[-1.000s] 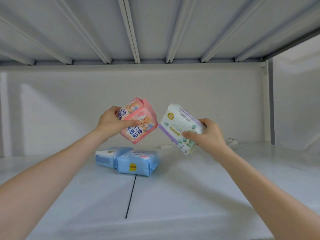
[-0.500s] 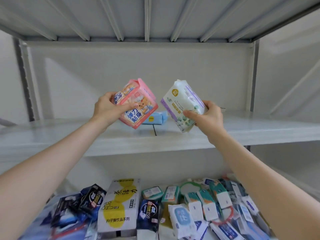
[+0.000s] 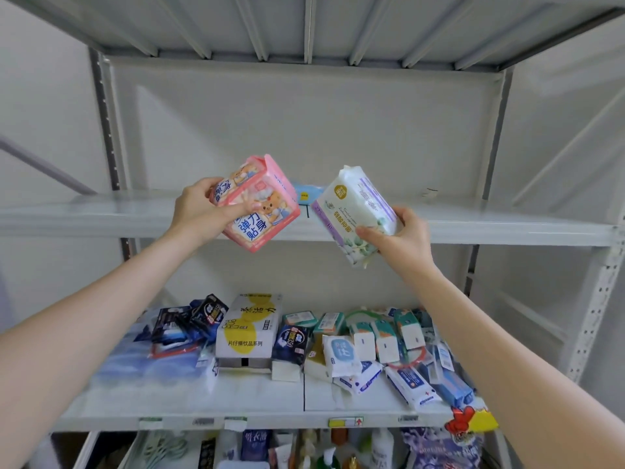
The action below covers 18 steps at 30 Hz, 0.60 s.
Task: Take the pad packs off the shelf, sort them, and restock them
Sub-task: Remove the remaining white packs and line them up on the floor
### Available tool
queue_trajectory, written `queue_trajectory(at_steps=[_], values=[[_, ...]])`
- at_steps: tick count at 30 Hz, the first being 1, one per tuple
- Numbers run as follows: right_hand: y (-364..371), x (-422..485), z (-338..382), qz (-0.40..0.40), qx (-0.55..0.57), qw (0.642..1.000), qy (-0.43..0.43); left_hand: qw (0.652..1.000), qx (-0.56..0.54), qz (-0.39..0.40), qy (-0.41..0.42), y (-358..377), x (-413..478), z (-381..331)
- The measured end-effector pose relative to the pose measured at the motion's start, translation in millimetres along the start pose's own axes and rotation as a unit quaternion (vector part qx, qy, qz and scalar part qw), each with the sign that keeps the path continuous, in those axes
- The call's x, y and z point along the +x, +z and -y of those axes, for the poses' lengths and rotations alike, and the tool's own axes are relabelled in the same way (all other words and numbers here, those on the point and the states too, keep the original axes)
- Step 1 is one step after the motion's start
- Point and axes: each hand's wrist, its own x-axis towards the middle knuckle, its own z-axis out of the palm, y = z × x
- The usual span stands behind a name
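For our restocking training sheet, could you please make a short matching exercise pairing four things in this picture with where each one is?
Things:
1. pink pack
2. white and purple pack
3. blue pack
4. yellow and white box

Places:
A. lying on the upper shelf, behind the held packs
B. held in the right hand
C. standing on the lower shelf among many packs
D. held in the left hand

Pairs: 1-D, 2-B, 3-A, 4-C
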Motion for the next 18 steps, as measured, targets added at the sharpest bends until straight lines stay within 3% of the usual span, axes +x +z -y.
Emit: queue_trajectory(at_steps=[9,18], values=[[-25.0,-103.0,-21.4,0.042,-0.005,0.997,0.071,0.996,0.071,0.031,-0.04,-19.7,-117.8,11.5],[-34.8,-211.0,-20.7,0.044,-0.031,0.994,0.097,0.992,0.064,0.071,-0.082,-54.7,-213.9,29.8]])
